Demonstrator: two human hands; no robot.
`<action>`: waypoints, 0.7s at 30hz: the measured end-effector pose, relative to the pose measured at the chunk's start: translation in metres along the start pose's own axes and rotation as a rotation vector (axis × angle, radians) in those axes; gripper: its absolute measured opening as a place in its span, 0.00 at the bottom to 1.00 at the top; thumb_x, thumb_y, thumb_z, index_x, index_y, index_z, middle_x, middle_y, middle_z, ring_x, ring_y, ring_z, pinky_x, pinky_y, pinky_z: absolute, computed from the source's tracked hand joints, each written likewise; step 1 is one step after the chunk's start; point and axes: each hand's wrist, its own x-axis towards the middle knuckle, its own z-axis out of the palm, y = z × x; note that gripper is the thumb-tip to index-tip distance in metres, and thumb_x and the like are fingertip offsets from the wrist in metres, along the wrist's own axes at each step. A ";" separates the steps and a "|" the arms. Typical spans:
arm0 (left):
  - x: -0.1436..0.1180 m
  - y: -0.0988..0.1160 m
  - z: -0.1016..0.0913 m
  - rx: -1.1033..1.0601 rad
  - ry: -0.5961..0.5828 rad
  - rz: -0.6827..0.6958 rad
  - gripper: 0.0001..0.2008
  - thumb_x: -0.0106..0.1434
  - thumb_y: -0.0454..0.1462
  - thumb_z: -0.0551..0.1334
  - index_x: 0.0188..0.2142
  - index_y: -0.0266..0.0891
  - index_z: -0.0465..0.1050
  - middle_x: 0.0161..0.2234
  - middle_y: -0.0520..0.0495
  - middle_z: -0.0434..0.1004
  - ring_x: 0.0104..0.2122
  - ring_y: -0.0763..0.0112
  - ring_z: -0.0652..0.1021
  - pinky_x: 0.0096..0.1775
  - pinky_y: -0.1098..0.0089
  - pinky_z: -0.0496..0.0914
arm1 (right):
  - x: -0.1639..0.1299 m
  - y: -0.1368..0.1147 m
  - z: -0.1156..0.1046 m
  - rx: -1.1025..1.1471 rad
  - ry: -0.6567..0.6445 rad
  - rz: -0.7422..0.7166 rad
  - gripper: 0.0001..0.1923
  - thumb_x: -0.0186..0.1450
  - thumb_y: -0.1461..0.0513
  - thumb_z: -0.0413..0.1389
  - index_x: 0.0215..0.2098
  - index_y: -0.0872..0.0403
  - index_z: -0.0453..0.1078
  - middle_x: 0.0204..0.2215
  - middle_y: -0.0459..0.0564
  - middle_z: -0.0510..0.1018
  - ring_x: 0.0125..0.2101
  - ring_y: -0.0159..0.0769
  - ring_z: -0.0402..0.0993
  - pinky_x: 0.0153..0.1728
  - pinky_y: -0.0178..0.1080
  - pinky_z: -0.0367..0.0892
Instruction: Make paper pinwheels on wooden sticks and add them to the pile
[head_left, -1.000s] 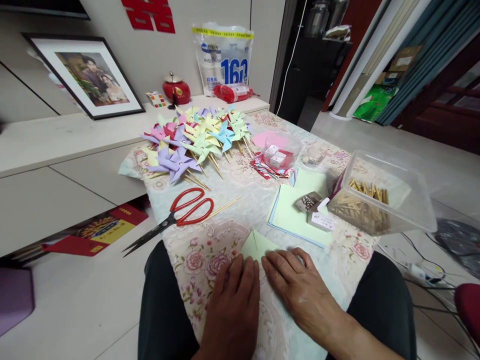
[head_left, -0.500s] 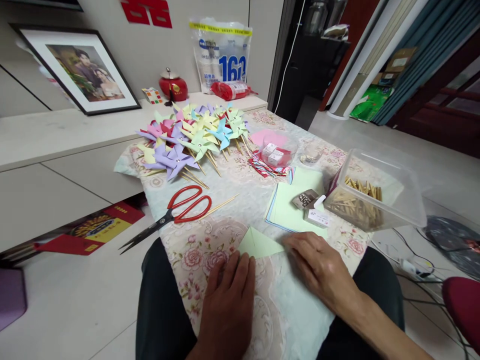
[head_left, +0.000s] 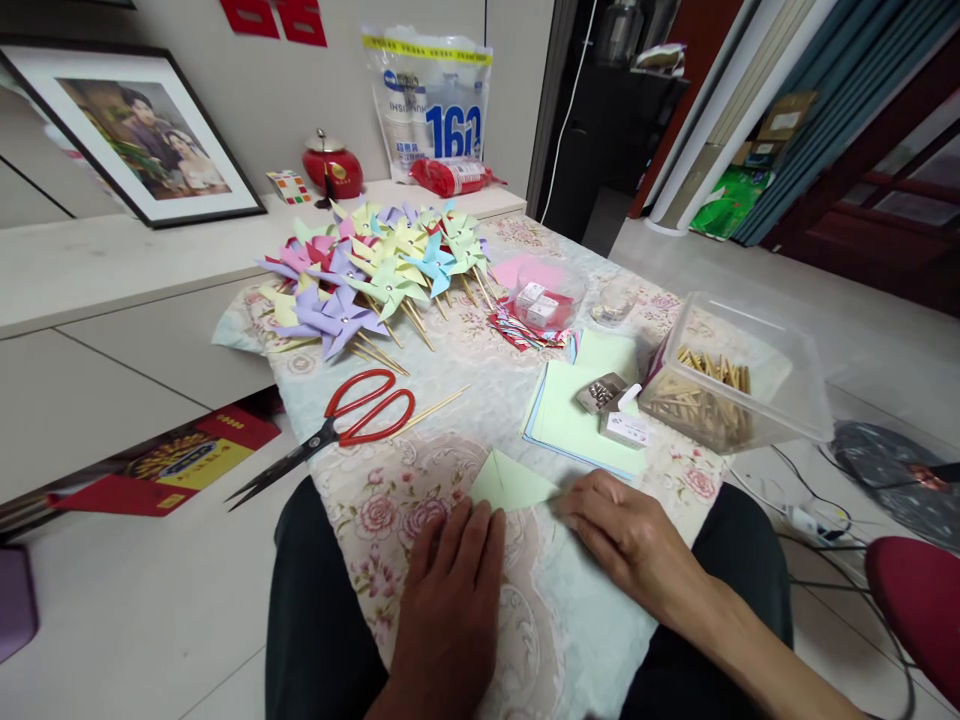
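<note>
A light green folded paper (head_left: 511,481) lies on the flowered tablecloth (head_left: 390,510) near the table's front edge. My left hand (head_left: 454,590) lies flat with its fingertips pressing the paper's left lower part. My right hand (head_left: 628,535) rests on the cloth with its fingers touching the paper's right corner. Neither hand grips anything. Red-handled scissors (head_left: 345,425) lie to the left with a wooden stick (head_left: 431,412) beside them.
A heap of coloured paper pinwheels (head_left: 375,275) covers the far left of the table. A stack of green sheets (head_left: 577,415) carries a small box of pins (head_left: 600,392). A clear tub of wooden sticks (head_left: 720,385) stands at the right. A low cabinet (head_left: 112,290) runs along the left.
My right hand slid from the paper's middle out to its right corner. My left hand stayed pressing the paper. The view dipped slightly.
</note>
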 end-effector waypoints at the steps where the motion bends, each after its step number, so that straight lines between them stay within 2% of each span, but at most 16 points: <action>1: -0.001 0.000 0.000 -0.003 0.002 -0.003 0.21 0.63 0.25 0.51 0.52 0.33 0.74 0.51 0.39 0.79 0.53 0.54 0.75 0.58 0.54 0.60 | 0.001 -0.002 -0.001 -0.035 -0.039 -0.046 0.12 0.72 0.66 0.47 0.46 0.52 0.72 0.35 0.51 0.74 0.35 0.35 0.72 0.34 0.36 0.68; 4: -0.002 0.000 0.002 -0.011 0.012 -0.009 0.20 0.64 0.26 0.52 0.52 0.33 0.74 0.51 0.39 0.79 0.53 0.53 0.75 0.58 0.53 0.60 | 0.004 -0.004 -0.001 -0.201 -0.105 -0.145 0.13 0.72 0.68 0.46 0.45 0.54 0.72 0.32 0.49 0.72 0.31 0.35 0.69 0.30 0.34 0.64; 9: -0.001 -0.004 0.000 -0.031 0.013 0.005 0.21 0.64 0.25 0.51 0.51 0.32 0.74 0.50 0.39 0.79 0.53 0.55 0.75 0.57 0.55 0.61 | 0.014 -0.002 0.004 -0.462 -0.150 -0.292 0.13 0.73 0.67 0.46 0.33 0.54 0.69 0.28 0.47 0.69 0.29 0.35 0.64 0.29 0.36 0.59; 11: 0.000 -0.006 0.000 -0.047 0.011 0.002 0.21 0.64 0.25 0.50 0.51 0.33 0.74 0.50 0.40 0.79 0.53 0.57 0.74 0.57 0.57 0.61 | 0.015 -0.003 0.007 -0.510 -0.155 -0.334 0.14 0.74 0.67 0.45 0.32 0.55 0.68 0.29 0.48 0.70 0.29 0.36 0.64 0.30 0.38 0.60; 14: -0.002 -0.010 0.003 -0.076 0.073 -0.005 0.20 0.66 0.28 0.49 0.51 0.32 0.74 0.50 0.40 0.79 0.53 0.57 0.74 0.57 0.57 0.61 | 0.013 -0.009 0.004 -0.475 -0.182 -0.316 0.15 0.72 0.70 0.42 0.32 0.55 0.66 0.30 0.50 0.70 0.29 0.37 0.64 0.30 0.39 0.61; 15: -0.004 -0.011 0.006 -0.082 0.112 0.008 0.19 0.67 0.30 0.49 0.51 0.32 0.75 0.49 0.39 0.80 0.52 0.57 0.74 0.56 0.57 0.61 | 0.012 -0.012 0.000 -0.437 -0.193 -0.295 0.15 0.71 0.71 0.42 0.32 0.55 0.66 0.30 0.50 0.70 0.28 0.37 0.64 0.29 0.39 0.61; 16: -0.006 -0.013 0.010 -0.070 0.059 0.060 0.19 0.68 0.33 0.50 0.52 0.33 0.74 0.51 0.40 0.79 0.52 0.57 0.74 0.56 0.58 0.61 | 0.013 -0.014 -0.007 -0.395 -0.197 -0.272 0.14 0.70 0.71 0.42 0.33 0.55 0.66 0.30 0.50 0.71 0.27 0.36 0.64 0.28 0.38 0.61; 17: -0.008 -0.015 0.014 -0.059 0.060 0.084 0.18 0.69 0.35 0.51 0.52 0.35 0.74 0.50 0.41 0.80 0.51 0.57 0.75 0.55 0.58 0.61 | 0.014 -0.016 -0.016 -0.363 -0.183 -0.246 0.14 0.70 0.72 0.42 0.34 0.55 0.66 0.30 0.50 0.71 0.27 0.35 0.65 0.28 0.37 0.62; 18: -0.010 -0.017 0.019 -0.063 0.098 0.027 0.17 0.69 0.37 0.51 0.51 0.37 0.75 0.49 0.42 0.81 0.49 0.58 0.76 0.56 0.58 0.60 | 0.018 -0.017 -0.028 -0.348 -0.152 -0.220 0.13 0.70 0.71 0.42 0.35 0.55 0.66 0.30 0.50 0.72 0.27 0.35 0.66 0.28 0.37 0.62; 21: -0.013 -0.022 0.032 -0.065 0.156 0.014 0.16 0.69 0.38 0.52 0.51 0.42 0.75 0.46 0.46 0.82 0.47 0.60 0.77 0.53 0.58 0.61 | 0.042 -0.009 -0.078 -0.427 0.027 -0.126 0.12 0.70 0.69 0.43 0.35 0.54 0.68 0.30 0.50 0.72 0.27 0.34 0.68 0.28 0.35 0.61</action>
